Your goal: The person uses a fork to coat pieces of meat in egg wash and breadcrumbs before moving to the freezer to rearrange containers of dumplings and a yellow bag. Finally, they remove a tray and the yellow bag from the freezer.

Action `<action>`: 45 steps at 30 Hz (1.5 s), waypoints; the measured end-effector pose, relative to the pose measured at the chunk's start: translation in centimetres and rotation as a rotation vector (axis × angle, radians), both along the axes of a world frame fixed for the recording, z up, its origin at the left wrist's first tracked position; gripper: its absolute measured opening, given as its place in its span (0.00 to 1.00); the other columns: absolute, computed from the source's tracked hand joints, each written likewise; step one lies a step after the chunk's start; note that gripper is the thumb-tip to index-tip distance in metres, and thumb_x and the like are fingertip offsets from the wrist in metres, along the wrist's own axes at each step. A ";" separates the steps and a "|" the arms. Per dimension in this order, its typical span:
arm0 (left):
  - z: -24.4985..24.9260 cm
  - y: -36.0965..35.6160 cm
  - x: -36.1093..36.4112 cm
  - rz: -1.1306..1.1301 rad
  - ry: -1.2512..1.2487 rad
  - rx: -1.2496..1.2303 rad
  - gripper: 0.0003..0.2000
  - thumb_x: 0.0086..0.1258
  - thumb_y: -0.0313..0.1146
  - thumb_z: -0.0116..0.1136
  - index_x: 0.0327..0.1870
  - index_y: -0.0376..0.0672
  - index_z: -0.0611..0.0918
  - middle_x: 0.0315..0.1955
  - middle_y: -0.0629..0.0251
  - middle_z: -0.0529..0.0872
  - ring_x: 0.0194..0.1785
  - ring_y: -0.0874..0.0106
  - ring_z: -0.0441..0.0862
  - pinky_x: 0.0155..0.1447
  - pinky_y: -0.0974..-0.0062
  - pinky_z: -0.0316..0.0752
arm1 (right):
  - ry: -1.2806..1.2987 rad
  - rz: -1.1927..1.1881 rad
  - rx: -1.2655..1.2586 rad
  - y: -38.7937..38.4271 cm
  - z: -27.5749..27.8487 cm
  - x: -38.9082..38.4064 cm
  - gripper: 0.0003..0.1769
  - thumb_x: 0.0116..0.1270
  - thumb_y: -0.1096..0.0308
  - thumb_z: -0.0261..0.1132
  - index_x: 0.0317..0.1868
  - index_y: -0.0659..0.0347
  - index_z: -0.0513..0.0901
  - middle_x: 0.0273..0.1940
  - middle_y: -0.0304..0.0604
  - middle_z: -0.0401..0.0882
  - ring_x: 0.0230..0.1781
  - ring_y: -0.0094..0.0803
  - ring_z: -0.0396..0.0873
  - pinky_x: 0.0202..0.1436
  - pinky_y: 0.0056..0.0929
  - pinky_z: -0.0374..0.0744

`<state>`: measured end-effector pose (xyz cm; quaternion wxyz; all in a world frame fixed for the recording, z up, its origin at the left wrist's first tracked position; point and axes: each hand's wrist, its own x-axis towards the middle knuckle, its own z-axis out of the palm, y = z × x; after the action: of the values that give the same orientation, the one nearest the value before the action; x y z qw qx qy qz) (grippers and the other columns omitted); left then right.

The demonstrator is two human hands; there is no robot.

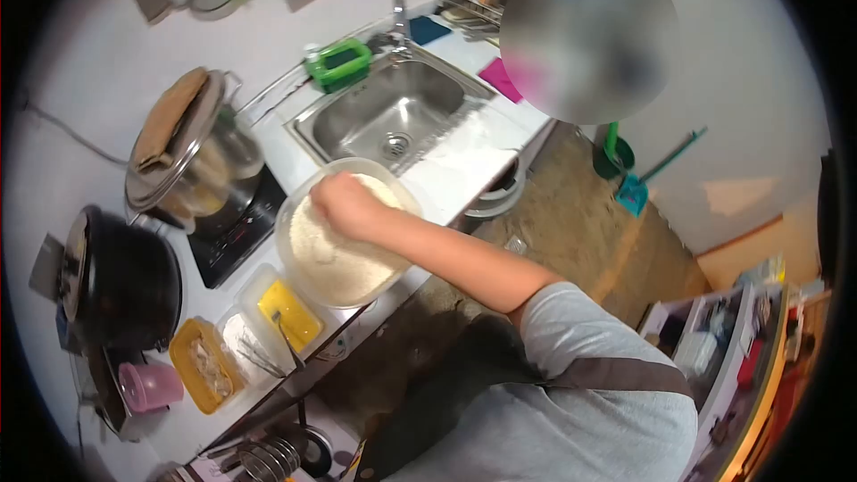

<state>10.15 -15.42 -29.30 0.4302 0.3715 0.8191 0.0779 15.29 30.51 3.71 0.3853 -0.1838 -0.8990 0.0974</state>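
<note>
My right hand [346, 205] is inside a large translucent plastic bowl [287, 263] of pale, flour-like powder [335, 263]. Its fingers are curled and closed near the powder's surface; what they hold, if anything, is hidden. Beside the bowl stands a clear tub [253, 290] with a yellow liquid like beaten egg [293, 312], and a utensil [284, 328] rests in it. Metal tongs [259, 359] lie across a white-bottomed container [237, 335]. A yellow tray [185, 353] of pale pieces like raw meat [212, 370] sits at the near end. My left hand is out of view.
A steel pot [237, 156] with a cloth [174, 116] on its lid stands on a black cooktop [234, 236]. A black pot [134, 290] and pink container [150, 386] are left. Beyond the bowl lies a steel sink [357, 129]. A bucket [612, 157] and dustpan [632, 195] are right.
</note>
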 end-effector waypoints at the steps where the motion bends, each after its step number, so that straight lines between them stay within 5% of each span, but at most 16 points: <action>1: 0.4 0.9 -0.3 -0.037 0.009 0.005 0.14 0.61 0.46 0.53 0.41 0.49 0.82 0.36 0.58 0.83 0.40 0.58 0.80 0.46 0.63 0.74 | -0.121 -0.024 0.271 0.3 -2.5 -0.7 0.02 0.45 0.75 0.58 0.22 0.65 0.76 0.24 0.53 0.76 0.26 0.44 0.77 0.29 0.33 0.75; 3: 1.1 4.3 -0.5 -0.118 0.029 0.039 0.14 0.61 0.46 0.53 0.41 0.49 0.82 0.36 0.58 0.83 0.40 0.58 0.80 0.45 0.63 0.74 | -0.216 0.013 -0.343 -0.9 -0.3 0.1 0.04 0.47 0.73 0.57 0.24 0.63 0.77 0.26 0.51 0.78 0.35 0.43 0.79 0.37 0.42 0.75; 8: 3.2 17.2 4.1 -0.341 0.068 0.160 0.14 0.61 0.46 0.53 0.41 0.50 0.82 0.37 0.58 0.83 0.40 0.58 0.80 0.45 0.63 0.74 | -0.127 -0.023 -0.142 -1.1 0.6 7.4 0.06 0.49 0.65 0.59 0.19 0.56 0.78 0.17 0.42 0.72 0.27 0.38 0.73 0.44 0.40 0.65; 13: 4.3 30.4 14.9 -0.581 0.082 0.304 0.14 0.62 0.46 0.52 0.41 0.51 0.82 0.37 0.58 0.83 0.40 0.59 0.80 0.44 0.63 0.74 | -0.060 -0.176 -0.173 4.6 -1.8 28.9 0.11 0.53 0.62 0.60 0.16 0.54 0.74 0.19 0.39 0.69 0.31 0.39 0.71 0.39 0.38 0.66; 15: 4.4 35.5 20.4 -0.700 0.100 0.408 0.14 0.62 0.46 0.52 0.41 0.51 0.82 0.37 0.58 0.83 0.40 0.59 0.80 0.44 0.63 0.74 | -0.173 -0.324 -0.308 7.4 -5.0 40.4 0.07 0.53 0.67 0.59 0.32 0.56 0.79 0.29 0.44 0.74 0.38 0.41 0.72 0.41 0.38 0.67; 17: 5.1 41.2 26.4 -0.810 0.112 0.499 0.14 0.62 0.46 0.52 0.41 0.51 0.82 0.37 0.58 0.83 0.40 0.59 0.80 0.44 0.63 0.74 | -0.355 -0.408 -0.516 8.3 -12.4 51.8 0.45 0.49 0.76 0.59 0.69 0.49 0.50 0.62 0.54 0.60 0.58 0.49 0.65 0.59 0.40 0.64; 19: 7.9 51.9 33.5 -0.918 -0.001 0.373 0.14 0.62 0.47 0.52 0.39 0.50 0.83 0.33 0.60 0.83 0.38 0.59 0.80 0.42 0.63 0.74 | -0.430 -0.735 -0.787 7.4 -20.4 61.6 0.24 0.52 0.67 0.59 0.53 0.53 0.74 0.44 0.54 0.77 0.43 0.50 0.76 0.46 0.39 0.75; 20: 10.3 56.3 37.7 -0.899 -0.047 0.646 0.13 0.61 0.46 0.54 0.37 0.50 0.83 0.32 0.62 0.83 0.36 0.60 0.80 0.40 0.62 0.74 | -0.610 -0.816 -0.835 6.5 -19.2 65.2 0.10 0.53 0.64 0.57 0.31 0.58 0.82 0.28 0.51 0.79 0.30 0.50 0.78 0.38 0.40 0.77; 21: 12.5 61.4 41.8 -0.899 -0.089 0.898 0.10 0.58 0.42 0.57 0.26 0.46 0.83 0.23 0.56 0.81 0.29 0.59 0.80 0.30 0.64 0.72 | -0.439 -0.986 -0.925 4.6 -18.1 67.8 0.12 0.53 0.63 0.57 0.18 0.60 0.79 0.22 0.49 0.78 0.25 0.49 0.76 0.35 0.41 0.77; 23: 21.8 69.6 48.6 -0.920 -0.156 1.065 0.09 0.62 0.40 0.54 0.34 0.47 0.83 0.29 0.59 0.82 0.32 0.61 0.80 0.37 0.66 0.74 | -0.595 -1.313 -1.001 3.0 -24.3 73.3 0.11 0.52 0.60 0.61 0.29 0.59 0.82 0.27 0.51 0.79 0.31 0.48 0.78 0.40 0.38 0.76; 25: 28.8 76.9 54.5 -0.783 -0.282 1.394 0.06 0.60 0.28 0.52 0.33 0.39 0.80 0.28 0.56 0.81 0.32 0.59 0.79 0.38 0.68 0.74 | -0.705 -1.024 -1.350 2.4 -28.4 79.0 0.27 0.54 0.59 0.61 0.55 0.59 0.71 0.53 0.54 0.72 0.51 0.49 0.72 0.53 0.40 0.72; 28: 36.8 86.7 60.3 -0.811 -0.225 1.760 0.15 0.52 0.21 0.47 0.43 0.37 0.77 0.42 0.54 0.79 0.50 0.56 0.74 0.56 0.67 0.68 | -0.468 -1.108 -1.273 3.7 -27.1 82.0 0.39 0.53 0.61 0.64 0.65 0.59 0.57 0.63 0.55 0.57 0.60 0.50 0.63 0.59 0.40 0.67; 32: 44.8 95.2 67.2 -0.555 -0.213 1.993 0.25 0.55 0.26 0.54 0.57 0.35 0.68 0.53 0.51 0.72 0.54 0.55 0.71 0.58 0.67 0.65 | -0.139 -1.315 -1.331 8.7 -25.3 85.9 0.44 0.50 0.66 0.67 0.66 0.61 0.54 0.64 0.58 0.55 0.62 0.48 0.60 0.61 0.38 0.65; 37: 48.3 100.2 74.8 -0.194 -0.371 1.622 0.32 0.54 0.32 0.60 0.59 0.31 0.63 0.52 0.43 0.70 0.54 0.54 0.70 0.58 0.65 0.63 | 0.174 -1.194 -1.346 18.0 -17.5 89.1 0.34 0.56 0.69 0.63 0.63 0.61 0.60 0.60 0.55 0.63 0.49 0.36 0.74 0.46 0.28 0.77; 39: 47.9 100.1 76.1 -0.016 -0.279 1.471 0.34 0.53 0.35 0.62 0.59 0.30 0.61 0.52 0.42 0.70 0.54 0.54 0.70 0.58 0.65 0.63 | 0.698 -0.899 -0.988 22.2 -17.8 91.5 0.25 0.59 0.74 0.60 0.58 0.63 0.67 0.54 0.51 0.70 0.42 0.32 0.77 0.44 0.27 0.76; 45: 45.0 97.7 78.7 -0.234 -0.379 1.689 0.38 0.51 0.37 0.63 0.59 0.26 0.58 0.53 0.40 0.67 0.57 0.50 0.67 0.62 0.62 0.59 | 0.409 -0.641 -0.402 40.5 6.8 94.4 0.23 0.55 0.72 0.66 0.52 0.63 0.73 0.49 0.43 0.77 0.48 0.29 0.74 0.51 0.27 0.71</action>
<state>88.88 82.30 15.72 0.1451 0.6286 0.3586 0.6747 109.69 71.04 10.52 0.5231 -0.5022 -0.6646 0.1803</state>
